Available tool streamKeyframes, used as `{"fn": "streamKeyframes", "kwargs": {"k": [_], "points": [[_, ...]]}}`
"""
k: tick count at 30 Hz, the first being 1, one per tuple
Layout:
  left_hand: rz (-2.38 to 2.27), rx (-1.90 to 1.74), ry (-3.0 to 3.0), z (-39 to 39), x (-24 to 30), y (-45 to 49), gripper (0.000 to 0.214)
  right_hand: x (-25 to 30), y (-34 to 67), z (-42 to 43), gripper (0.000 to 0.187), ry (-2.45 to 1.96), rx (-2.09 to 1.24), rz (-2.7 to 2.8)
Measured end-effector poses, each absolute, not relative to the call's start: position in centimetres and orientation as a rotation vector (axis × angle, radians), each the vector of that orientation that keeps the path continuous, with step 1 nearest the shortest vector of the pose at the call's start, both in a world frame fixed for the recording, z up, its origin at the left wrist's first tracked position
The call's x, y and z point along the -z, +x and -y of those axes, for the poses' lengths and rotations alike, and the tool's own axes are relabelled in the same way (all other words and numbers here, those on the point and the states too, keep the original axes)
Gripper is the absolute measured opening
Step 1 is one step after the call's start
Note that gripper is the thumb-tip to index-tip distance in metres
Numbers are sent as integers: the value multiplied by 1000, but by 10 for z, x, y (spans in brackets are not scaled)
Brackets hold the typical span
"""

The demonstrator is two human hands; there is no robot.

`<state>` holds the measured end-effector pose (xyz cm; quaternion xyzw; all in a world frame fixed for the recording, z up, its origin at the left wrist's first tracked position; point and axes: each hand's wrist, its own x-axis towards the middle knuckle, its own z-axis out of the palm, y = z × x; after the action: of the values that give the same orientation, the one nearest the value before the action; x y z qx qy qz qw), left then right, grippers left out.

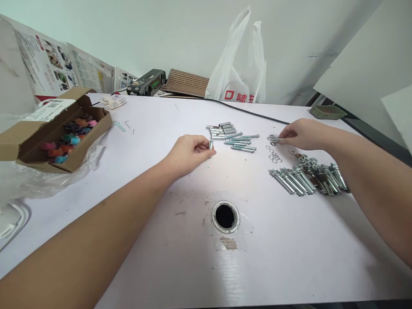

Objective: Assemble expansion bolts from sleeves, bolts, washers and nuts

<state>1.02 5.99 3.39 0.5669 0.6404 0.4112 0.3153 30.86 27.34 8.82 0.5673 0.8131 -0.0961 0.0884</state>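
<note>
Between the thumb and fingers of my left hand point(193, 153) a short shiny metal sleeve point(211, 145) stands upright. Just behind it lie loose metal sleeves point(222, 131) and slim bolts point(242, 144) with flared ends. Over on the right, my right hand point(304, 134) is closed in a pinch at a small heap of flat washers point(273, 139); its fingertips touch a washer at the heap's edge. Thin rings point(274, 158) lie in front of that heap. Nuts point(307, 161) are piled below my right wrist, beside a row of assembled expansion bolts point(298, 180).
A metal-rimmed hole point(225, 216) opens in the white table point(180, 270). An open cardboard box point(93, 139) of colourful caps stands at left, on clear plastic wrap. Small hex keys lie beside it. A black cable point(247, 110), a white plastic bag point(231, 79) and a green tray point(327, 112) are at the back.
</note>
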Motion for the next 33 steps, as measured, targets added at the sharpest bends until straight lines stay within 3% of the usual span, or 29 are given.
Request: {"fn": "streamKeyframes", "kwargs": {"k": [15, 19, 24, 30, 33], "points": [[-1674, -1082, 1542, -60, -32, 9, 29, -94, 300, -289, 9, 1567, 240, -2287], [-1682, -1071, 1555, -60, -33, 8, 29, -89, 311, -291, 18, 1564, 268, -2290], [-1686, -1071, 1578, -61, -32, 8, 28, -79, 331, -279, 33, 1594, 511, -2376], [-1697, -1064, 1571, -59, -35, 8, 27, -92, 333, -257, 38, 1775, 872, -2440], [-1692, -1067, 1540, -59, -36, 9, 26, -96, 330, -254, 51, 1714, 1045, -2447]]}}
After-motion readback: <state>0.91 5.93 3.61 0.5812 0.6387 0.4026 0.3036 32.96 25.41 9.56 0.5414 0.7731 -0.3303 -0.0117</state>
